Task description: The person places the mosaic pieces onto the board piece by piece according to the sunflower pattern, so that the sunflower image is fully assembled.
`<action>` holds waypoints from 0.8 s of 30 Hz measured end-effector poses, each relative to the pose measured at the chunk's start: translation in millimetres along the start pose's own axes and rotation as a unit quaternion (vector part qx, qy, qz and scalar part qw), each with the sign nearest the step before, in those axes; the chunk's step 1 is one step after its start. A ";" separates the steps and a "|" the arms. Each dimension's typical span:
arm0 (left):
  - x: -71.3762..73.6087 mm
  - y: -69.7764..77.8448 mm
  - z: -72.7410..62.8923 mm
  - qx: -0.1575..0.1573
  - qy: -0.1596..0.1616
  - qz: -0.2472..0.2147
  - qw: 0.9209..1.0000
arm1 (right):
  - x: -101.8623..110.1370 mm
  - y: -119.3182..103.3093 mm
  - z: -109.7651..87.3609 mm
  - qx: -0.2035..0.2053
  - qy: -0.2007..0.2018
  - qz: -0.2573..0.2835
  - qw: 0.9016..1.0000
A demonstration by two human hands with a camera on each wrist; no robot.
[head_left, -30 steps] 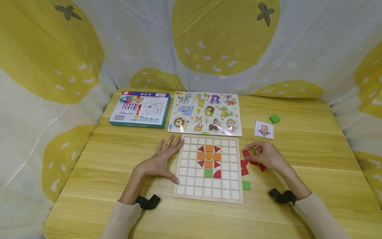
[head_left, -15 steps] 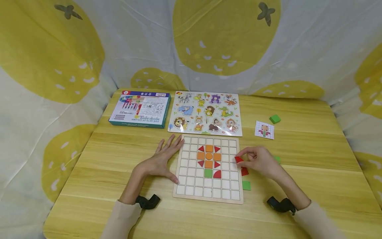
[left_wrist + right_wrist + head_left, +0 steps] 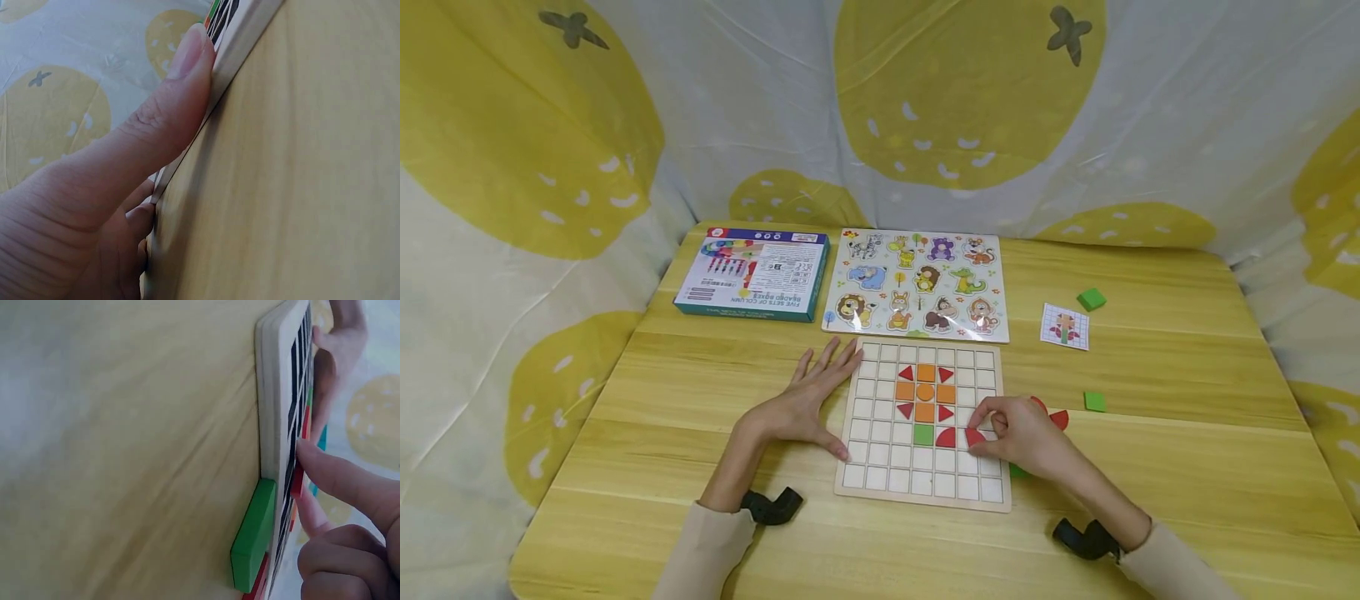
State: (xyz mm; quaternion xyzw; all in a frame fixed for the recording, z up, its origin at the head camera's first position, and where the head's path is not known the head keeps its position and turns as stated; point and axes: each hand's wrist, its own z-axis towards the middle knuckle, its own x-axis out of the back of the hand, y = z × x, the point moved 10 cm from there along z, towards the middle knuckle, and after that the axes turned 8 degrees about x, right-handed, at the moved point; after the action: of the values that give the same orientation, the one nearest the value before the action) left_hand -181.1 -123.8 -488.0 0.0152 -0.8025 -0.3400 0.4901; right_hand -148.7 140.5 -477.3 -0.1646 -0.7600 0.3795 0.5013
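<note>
My right hand (image 3: 1026, 435) pinches a red quarter-circle piece (image 3: 973, 438) between thumb and fingers, over the right side of the wooden grid board (image 3: 880, 479). In the right wrist view the held piece (image 3: 298, 481) is at the fingertips, low over the grid. Just left of it, a red quarter-circle tile (image 3: 947, 437) lies beside a green square (image 3: 923, 435). Above these sit orange squares (image 3: 926, 372), an orange circle (image 3: 925, 392) and red triangles (image 3: 946, 375). My left hand (image 3: 805, 400) spreads its fingers along the board's left edge, thumb touching the frame.
Right of the board lie red pieces (image 3: 1059, 419), partly hidden by my right hand, and a green square (image 3: 1094, 402). Another green block (image 3: 255, 540) touches the board's edge. A pattern card (image 3: 1064, 326), green blocks (image 3: 1092, 299), an animal puzzle (image 3: 913, 286) and a box (image 3: 752, 275) stand farther back.
My right hand has picked up a red piece from beside the board and carried it left over the grid. The left hand stays where it was.
</note>
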 end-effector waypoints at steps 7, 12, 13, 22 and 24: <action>-0.5 0.1 0.1 0.003 -0.003 0.000 1.000 | -1.2 0.8 -1.1 0.010 -0.011 0.028 1.000; -0.3 -0.1 0.2 0.004 -0.003 0.002 1.000 | 1.2 3.6 -1.3 0.038 -0.023 0.061 0.997; -0.3 -0.4 0.2 0.005 -0.003 0.002 1.000 | 0.7 3.8 -1.2 0.041 -0.026 0.067 0.997; -1.3 -1.0 0.9 0.007 -0.005 0.005 1.000 | -3.1 6.3 2.8 0.031 -0.010 0.057 0.998; -1.0 -0.5 0.4 0.006 -0.005 0.003 1.000 | -3.0 6.2 2.9 0.022 -0.003 0.055 0.998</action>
State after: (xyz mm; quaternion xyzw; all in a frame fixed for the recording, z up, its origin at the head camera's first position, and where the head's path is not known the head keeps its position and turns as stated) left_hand -181.0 -123.6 -489.2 0.0143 -0.8070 -0.3340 0.4869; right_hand -150.8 141.4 -484.5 -0.1938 -0.7424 0.4239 0.4813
